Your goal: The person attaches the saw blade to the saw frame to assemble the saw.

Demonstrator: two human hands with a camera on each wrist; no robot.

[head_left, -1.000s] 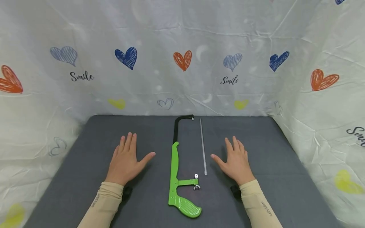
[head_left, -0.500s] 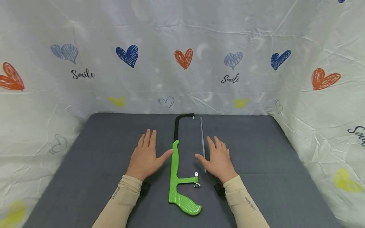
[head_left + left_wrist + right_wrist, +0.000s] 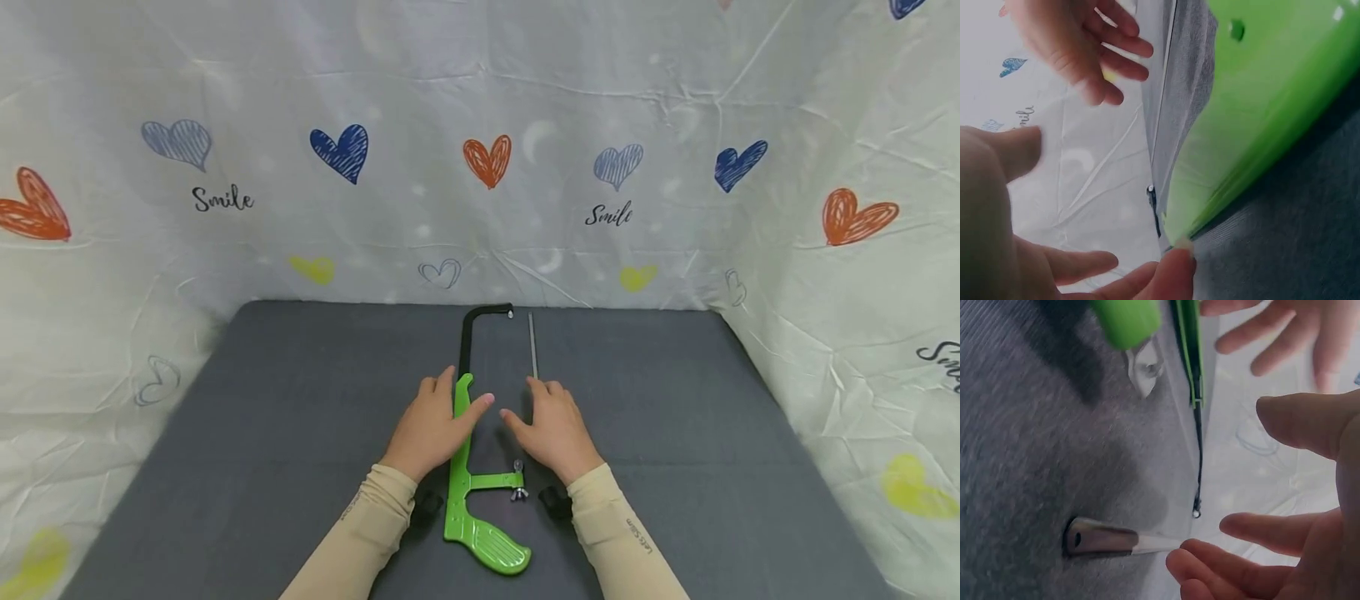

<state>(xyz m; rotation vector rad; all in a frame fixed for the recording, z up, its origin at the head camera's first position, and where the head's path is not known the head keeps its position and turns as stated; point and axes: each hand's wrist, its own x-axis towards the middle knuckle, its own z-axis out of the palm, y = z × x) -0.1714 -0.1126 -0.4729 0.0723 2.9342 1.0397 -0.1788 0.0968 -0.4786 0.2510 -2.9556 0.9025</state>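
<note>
A hacksaw frame (image 3: 491,546) with a green handle and black front bow lies on the table, its bow pointing away. To its right is the separate hacksaw blade (image 3: 533,346), thin and silvery. My left hand (image 3: 429,432) is over the green part from its left side, thumb spread. In the left wrist view one fingertip (image 3: 1177,262) is right at the green edge. My right hand (image 3: 555,433) hovers over the blade's near half, hiding it in the head view; the right wrist view shows its holed end (image 3: 1107,537) below relaxed fingers. Neither hand grips anything.
A wing nut (image 3: 519,493) sits on the hacksaw frame's side arm. The dark grey table (image 3: 712,417) extends to both sides. A whitish curtain (image 3: 420,192) printed with hearts and "Smile" stands behind it and along both sides.
Both hands have moved inward toward each other, the left now over the hacksaw frame and the right over the blade. The frame and blade stay where they were.
</note>
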